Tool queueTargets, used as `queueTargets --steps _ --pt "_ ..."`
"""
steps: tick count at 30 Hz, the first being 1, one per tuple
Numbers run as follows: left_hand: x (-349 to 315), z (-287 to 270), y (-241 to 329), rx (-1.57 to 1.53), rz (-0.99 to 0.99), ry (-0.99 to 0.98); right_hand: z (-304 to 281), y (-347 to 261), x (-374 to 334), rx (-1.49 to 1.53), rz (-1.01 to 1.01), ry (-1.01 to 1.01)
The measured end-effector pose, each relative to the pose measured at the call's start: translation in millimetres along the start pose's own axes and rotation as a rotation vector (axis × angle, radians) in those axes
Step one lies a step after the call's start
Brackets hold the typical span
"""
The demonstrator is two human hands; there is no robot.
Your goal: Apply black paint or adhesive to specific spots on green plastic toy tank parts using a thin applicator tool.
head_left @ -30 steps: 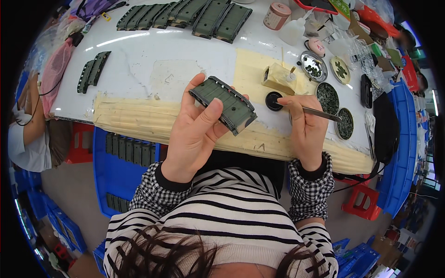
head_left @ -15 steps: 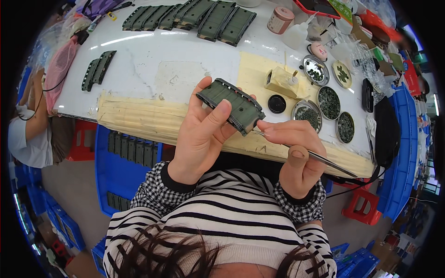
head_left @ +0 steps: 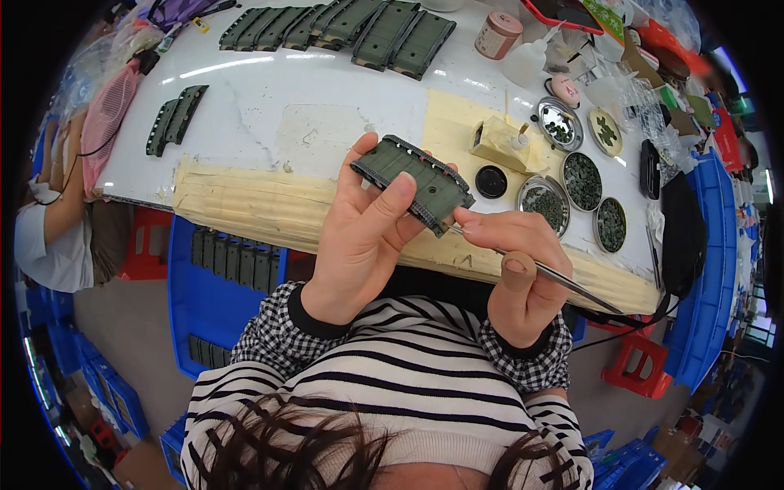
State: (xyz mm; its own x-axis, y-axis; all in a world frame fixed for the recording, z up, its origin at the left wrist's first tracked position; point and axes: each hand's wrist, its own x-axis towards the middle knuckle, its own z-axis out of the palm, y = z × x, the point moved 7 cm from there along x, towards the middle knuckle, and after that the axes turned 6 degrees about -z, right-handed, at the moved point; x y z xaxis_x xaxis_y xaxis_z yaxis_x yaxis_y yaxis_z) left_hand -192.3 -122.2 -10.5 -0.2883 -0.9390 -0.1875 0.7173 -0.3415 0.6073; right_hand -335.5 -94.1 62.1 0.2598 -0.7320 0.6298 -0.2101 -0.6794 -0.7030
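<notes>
Left hand holds tank part above worktop front edge. Right hand, with tweezers, just right of part. Round dishes further right. Row of parts at back. Crate below, left.

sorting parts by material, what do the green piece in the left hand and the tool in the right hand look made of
Green piece: likely moulded plastic, matt olive, with crisp ribs along its edges and no shine. Tool: looks like metal, thin, silvery, with a bright glint along its shaft; probably steel tweezers, held in the right hand. The left hand grips the green piece.
</notes>
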Motion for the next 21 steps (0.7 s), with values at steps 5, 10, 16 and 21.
queueTargets --steps 5,10,16,21 --pt "-0.1 0.2 0.0 0.001 0.010 0.002 1.7 0.8 -0.7 -0.011 0.021 -0.020" --pt "0.1 0.3 -1.0 -0.005 0.013 -0.006 3.1 -1.9 -1.1 -0.012 0.029 -0.025" --pt "-0.9 2.9 0.2 -0.001 0.030 -0.032 4.5 -11.0 -2.0 -0.074 -0.017 -0.070" --pt "-1.8 4.1 0.8 0.017 0.042 -0.053 5.9 -18.0 -2.7 -0.146 -0.041 -0.127"
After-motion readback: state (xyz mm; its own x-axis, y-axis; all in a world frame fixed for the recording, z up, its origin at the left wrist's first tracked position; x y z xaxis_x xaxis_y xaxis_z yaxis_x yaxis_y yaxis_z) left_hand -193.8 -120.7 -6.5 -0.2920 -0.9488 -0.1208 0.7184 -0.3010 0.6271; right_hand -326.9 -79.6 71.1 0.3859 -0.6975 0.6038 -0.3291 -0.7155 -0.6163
